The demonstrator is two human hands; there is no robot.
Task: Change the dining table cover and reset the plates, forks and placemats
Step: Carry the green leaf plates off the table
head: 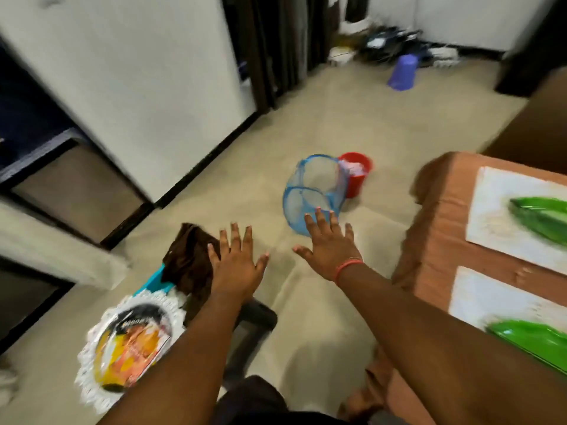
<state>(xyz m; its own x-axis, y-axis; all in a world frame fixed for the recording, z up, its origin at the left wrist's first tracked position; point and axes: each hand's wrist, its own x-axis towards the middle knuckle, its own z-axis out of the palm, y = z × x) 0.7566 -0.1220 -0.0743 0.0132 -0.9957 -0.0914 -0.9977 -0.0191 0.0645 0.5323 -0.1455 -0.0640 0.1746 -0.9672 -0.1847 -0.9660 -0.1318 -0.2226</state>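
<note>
Both hands are empty, fingers spread: left hand, right hand, held out left of the table. The table already carries cover, placemats and green plates. Likely next: collect the brown cloth, lifting it whole, without dragging.
</note>
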